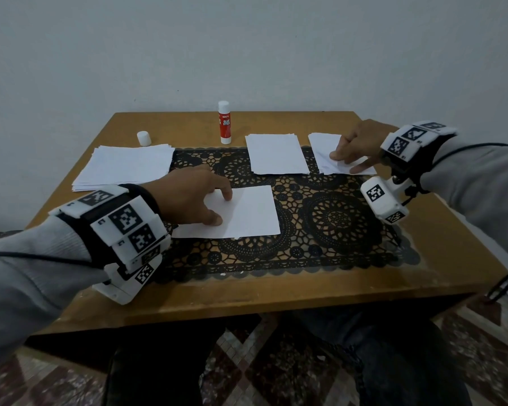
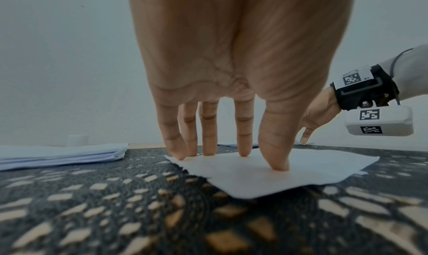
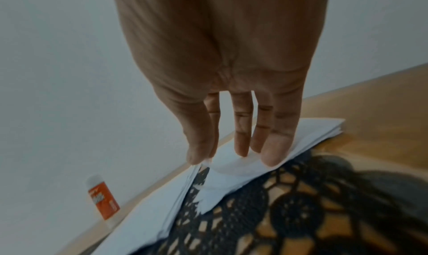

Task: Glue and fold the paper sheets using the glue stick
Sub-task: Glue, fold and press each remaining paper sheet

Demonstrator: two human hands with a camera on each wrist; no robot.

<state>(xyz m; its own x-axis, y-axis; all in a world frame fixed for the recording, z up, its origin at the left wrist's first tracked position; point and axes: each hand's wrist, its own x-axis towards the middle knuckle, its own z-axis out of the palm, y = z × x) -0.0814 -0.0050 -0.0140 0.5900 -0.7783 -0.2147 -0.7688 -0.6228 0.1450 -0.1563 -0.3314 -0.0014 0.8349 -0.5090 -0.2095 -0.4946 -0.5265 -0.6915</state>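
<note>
The left hand [image 1: 191,197] presses spread, straight fingers on a folded sheet [image 1: 247,213] at frame centre, while the right hand [image 1: 355,145] fingers the top of the right-hand pile [image 1: 323,148], lifting a sheet. The uncapped glue stick [image 1: 224,122] stands upper centre on the worktop [image 1: 276,291]; the unfolded stack [image 1: 123,167] at left suggests much remains.

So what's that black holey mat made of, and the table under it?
The black mat looks like crocheted lace or a plastic imitation: round openwork patterns with the table showing through. I can't tell which. The table looks like wood or wood-look board with a smooth, slightly glossy finish, honey brown with a soft sheen.
</note>
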